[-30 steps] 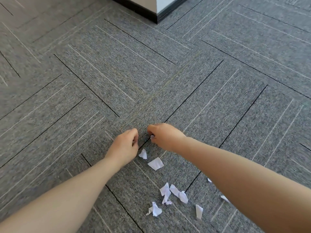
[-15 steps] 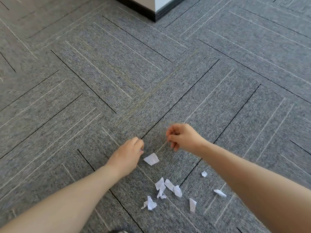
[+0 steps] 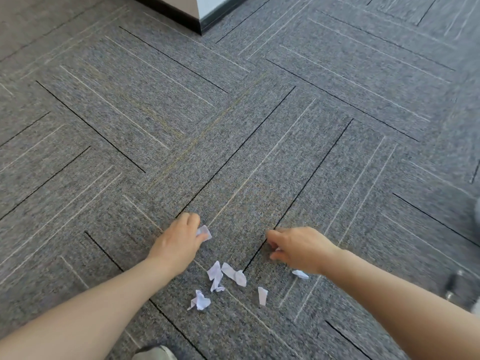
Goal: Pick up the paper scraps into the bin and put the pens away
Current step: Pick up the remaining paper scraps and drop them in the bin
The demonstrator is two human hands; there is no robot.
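While its fingers curl around a small crumpled white paper scrap (image 3: 203, 232), the left hand (image 3: 179, 245) rests low on the grey carpet-tile floor (image 3: 233, 126), knuckles up, with the scrap poking out past the fingertips on the side facing the other hand. The right hand (image 3: 301, 249) hovers just above the carpet a short way across from that grip, its fingers bent and drawn narrow towards the thumb; a pale sliver shows at the fingertips, but whether it is actually pinched there cannot be told.

Nearer the person than the held scrap, between the two forearms, loose white scraps lie scattered on the carpet. Closest to the left-hand grip is a long twisted white paper strip (image 3: 215, 276), and touching it on the right-hand side is a flatter folded white piece (image 3: 235, 274). Further back towards the body lie a crumpled white wad (image 3: 200, 300) and a small narrow upright-looking white sliver (image 3: 262, 295), apart from each other. Just under the right wrist sits a tiny white scrap (image 3: 300, 274), partly tucked beneath the arm.

Beyond the grip, the carpet stretches away in grey tiles crossed by thin dark and light lines. At the far end is the corner of a pale wall with dark skirting (image 3: 200, 14). At the right edge, well away from both hands, a blurred dark cylindrical thing (image 3: 453, 285) lies on the floor; what it is cannot be made out. Close to the body, at the bottom edge, is the toe of a light-coloured shoe (image 3: 155, 353).
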